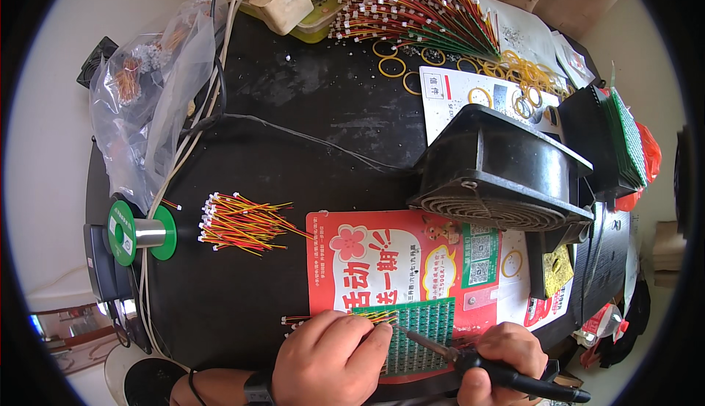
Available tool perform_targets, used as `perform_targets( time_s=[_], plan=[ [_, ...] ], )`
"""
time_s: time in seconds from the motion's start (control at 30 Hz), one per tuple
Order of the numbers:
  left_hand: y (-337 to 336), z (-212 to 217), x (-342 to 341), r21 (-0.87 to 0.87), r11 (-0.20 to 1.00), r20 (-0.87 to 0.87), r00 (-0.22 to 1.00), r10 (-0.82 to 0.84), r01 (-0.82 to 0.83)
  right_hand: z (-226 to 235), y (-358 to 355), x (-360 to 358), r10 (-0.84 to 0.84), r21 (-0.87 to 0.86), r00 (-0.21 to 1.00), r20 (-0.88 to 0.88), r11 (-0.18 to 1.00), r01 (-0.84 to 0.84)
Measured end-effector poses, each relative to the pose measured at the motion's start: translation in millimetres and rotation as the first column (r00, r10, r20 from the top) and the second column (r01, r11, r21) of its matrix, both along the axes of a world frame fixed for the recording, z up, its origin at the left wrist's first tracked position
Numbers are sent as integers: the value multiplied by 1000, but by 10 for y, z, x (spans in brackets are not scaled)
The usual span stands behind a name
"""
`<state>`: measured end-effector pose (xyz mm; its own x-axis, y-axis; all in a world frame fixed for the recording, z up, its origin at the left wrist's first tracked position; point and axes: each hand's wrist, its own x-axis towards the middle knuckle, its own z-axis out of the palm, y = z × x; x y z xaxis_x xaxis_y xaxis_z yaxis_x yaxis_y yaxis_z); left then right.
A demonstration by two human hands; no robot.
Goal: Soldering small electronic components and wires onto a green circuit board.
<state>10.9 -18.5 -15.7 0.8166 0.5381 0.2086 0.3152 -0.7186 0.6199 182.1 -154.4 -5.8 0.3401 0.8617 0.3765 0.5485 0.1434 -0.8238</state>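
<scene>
- One green board (422, 340) lies near the front edge of the desk (220, 303); you seem to be soldering wires (378, 316).
- Your left hand (330, 354) covers them; I cannot tell whether its fingers pinch.
- Your right hand (510, 358) grips the soldering iron (466, 362); steadiness seems needed.
- Room opens leftward; the fan (507, 167) bounds beyond.
</scene>
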Motion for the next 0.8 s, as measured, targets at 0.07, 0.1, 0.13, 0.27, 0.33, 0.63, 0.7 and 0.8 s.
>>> perform_targets(
  time_s=[0.07, 0.1, 0.13, 0.27, 0.33, 0.63, 0.7, 0.8],
  plan=[
    [-1, 9, 6, -4, 1000, -3, 1000, 3, -3, -35, -27, -11, -23, 41, 1000, -17, 999, 23],
    [-1, 16, 7, -6, 1000, -7, 1000, 6, -6, -44, -35, -14, -44, 83, 998, -37, 995, 47],
    [6, 10, 0, -5, 1000, -7, 1000, 6, -6, -16, -38, -10, -52, 48, 999, -12, 998, 52],
    [11, 2, -6, -10, 1000, -25, 999, 21, -21, -4, -35, 1, -10, 16, 1000, -14, 1000, 10],
    [-11, 27, 8, 22, 999, -5, 999, 36, -36, -2, -29, -7, -4, 12, 1000, -8, 1000, 4],
    [353, 148, -131, 42, 997, -12, 998, 65, -65, -1, -140, -81, -139, 23, 990, 21, 990, 139],
    [601, 145, -233, 187, 949, 0, 966, 258, -254, 0, -164, -94, -188, -21, 982, 13, 982, 188],
    [918, 184, -417, 286, 848, -24, 881, 472, -447, -33, -161, -106, -204, 18, 979, 7, 979, 204]
  ],
)
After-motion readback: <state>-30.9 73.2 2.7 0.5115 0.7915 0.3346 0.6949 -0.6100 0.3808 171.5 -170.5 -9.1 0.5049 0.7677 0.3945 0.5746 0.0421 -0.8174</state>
